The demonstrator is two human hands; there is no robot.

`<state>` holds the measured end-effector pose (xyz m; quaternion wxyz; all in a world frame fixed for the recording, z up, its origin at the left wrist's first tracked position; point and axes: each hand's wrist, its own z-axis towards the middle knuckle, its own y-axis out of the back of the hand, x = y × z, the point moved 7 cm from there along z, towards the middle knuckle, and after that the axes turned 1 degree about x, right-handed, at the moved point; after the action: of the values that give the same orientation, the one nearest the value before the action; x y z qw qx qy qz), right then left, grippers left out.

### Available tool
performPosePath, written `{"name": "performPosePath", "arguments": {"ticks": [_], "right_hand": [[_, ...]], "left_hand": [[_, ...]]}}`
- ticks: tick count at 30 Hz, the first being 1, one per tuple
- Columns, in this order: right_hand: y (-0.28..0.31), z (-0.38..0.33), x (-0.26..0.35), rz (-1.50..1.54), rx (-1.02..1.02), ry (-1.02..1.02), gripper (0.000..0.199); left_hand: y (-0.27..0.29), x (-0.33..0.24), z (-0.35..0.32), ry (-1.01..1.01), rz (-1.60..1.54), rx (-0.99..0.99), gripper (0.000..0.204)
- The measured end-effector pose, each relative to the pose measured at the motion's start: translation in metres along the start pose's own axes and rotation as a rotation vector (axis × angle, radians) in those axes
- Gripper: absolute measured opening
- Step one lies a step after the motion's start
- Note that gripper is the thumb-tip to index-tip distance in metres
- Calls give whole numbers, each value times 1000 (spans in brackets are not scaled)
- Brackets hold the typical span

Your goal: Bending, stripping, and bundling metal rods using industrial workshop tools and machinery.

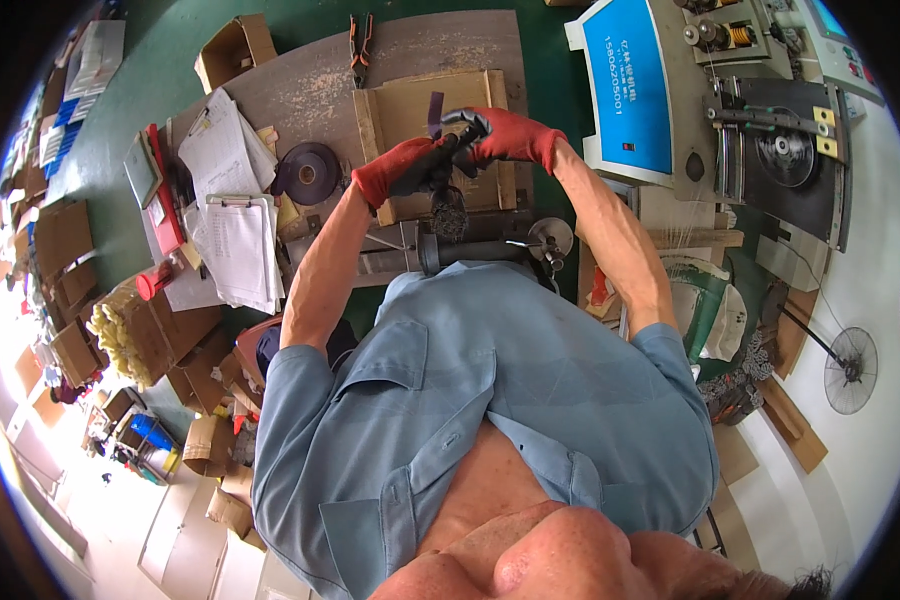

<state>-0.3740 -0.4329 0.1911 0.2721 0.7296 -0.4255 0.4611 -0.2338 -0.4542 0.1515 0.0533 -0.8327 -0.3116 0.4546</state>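
Observation:
My hands, in red gloves with dark palms, meet over a shallow wooden tray on the worktable. Between them is a bundle of thin dark metal wires or rods, its cut ends facing me. My left hand is closed round the bundle from the left. My right hand curls its fingers over the bundle's upper part. A short strip of dark purple tape sticks up beside the right fingers; where it is attached is hidden. A roll of dark tape lies to the left of the tray.
Orange-handled pliers lie beyond the tray. Clipboards with papers and a red folder cover the table's left end. A blue-fronted machine stands right. A dark cylinder lies along the near edge. A fan stands far right.

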Motion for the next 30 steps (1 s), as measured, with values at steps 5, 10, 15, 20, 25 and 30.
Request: {"name": "performPosePath", "arguments": {"ticks": [5,10,15,20,25,30], "right_hand": [[16,-12,-4,-202,-170,-80,40],[19,-37,28,-356,-409,-121,32],[-2,-44,17,-62,-305,-57,28],[-17,-51,11,11,-226,-78,30],[-18,-44,-15,126,-140,-144,32],[-32,-21,-41,646,-87,59,29]], "left_hand": [[-5,-3,-4,77,-176,58,48],[-4,-12,-17,33,-43,27,42],[10,2,-19,67,-101,1,32],[25,7,-24,42,-236,5,27],[7,-28,-31,-60,14,45,33],[-1,-49,-32,-34,279,27,36]]}}
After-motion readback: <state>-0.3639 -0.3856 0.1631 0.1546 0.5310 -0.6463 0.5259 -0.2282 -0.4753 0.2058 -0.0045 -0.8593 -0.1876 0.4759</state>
